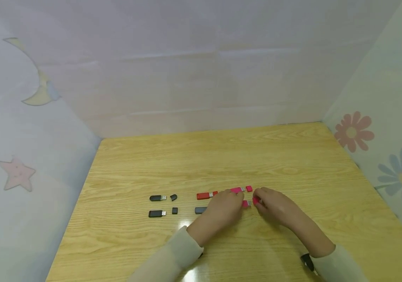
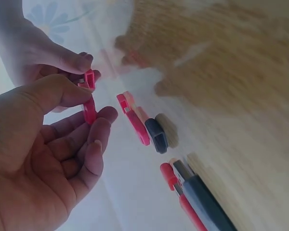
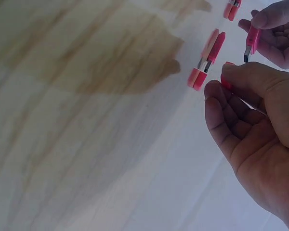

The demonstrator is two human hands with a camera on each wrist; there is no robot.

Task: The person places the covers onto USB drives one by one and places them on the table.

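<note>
Between thumb and fingers my left hand (image 1: 223, 210) pinches a pink USB flash drive (image 3: 253, 37), its metal plug bare. Close by on the right, my right hand (image 1: 276, 206) pinches the small pink cap (image 3: 225, 81). In the head view a narrow gap separates plug and cap. Behind the hands lies a second pink flash drive (image 1: 236, 190), with its pink cap (image 1: 249, 188) off its plug end. A red flash drive (image 1: 203, 196) and a dark grey flash drive (image 1: 201, 210) lie left of the left hand, which partly hides the grey one.
Farther left on the wooden table (image 1: 123, 168) are two black flash drives, one rounded (image 1: 155, 198) and one squarer (image 1: 155, 214). Beside their plugs lie a rounded black cap (image 1: 174, 197) and a square one (image 1: 175, 210). Pale printed cloth (image 1: 186, 90) hangs around the table.
</note>
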